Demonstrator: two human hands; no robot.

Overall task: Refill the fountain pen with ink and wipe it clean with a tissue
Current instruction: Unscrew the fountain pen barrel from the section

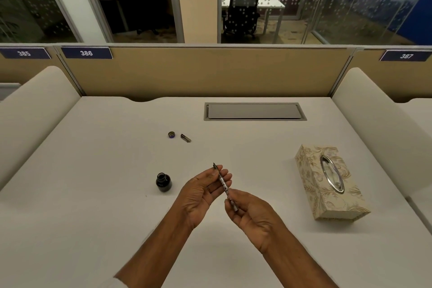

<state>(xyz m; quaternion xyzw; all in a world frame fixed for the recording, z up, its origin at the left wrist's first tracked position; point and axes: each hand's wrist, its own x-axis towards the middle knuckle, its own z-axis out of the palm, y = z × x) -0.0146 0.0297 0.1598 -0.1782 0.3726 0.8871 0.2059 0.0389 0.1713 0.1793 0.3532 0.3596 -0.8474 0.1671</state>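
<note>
I hold a slim silver fountain pen (223,184) above the middle of the white desk, its nib pointing away and up. My left hand (203,192) pinches the front part near the nib between thumb and fingertips. My right hand (250,215) grips the rear end with curled fingers. An uncapped dark ink bottle (163,182) stands just left of my left hand. The bottle's round cap (171,134) and a small dark pen part (185,138) lie farther back. A floral tissue box (329,182) sits to the right, apart from both hands.
A grey cable hatch (254,111) is set into the desk (93,194) at the back. A tan partition (210,72) closes the far side, and padded dividers (378,119) flank the left and right edges.
</note>
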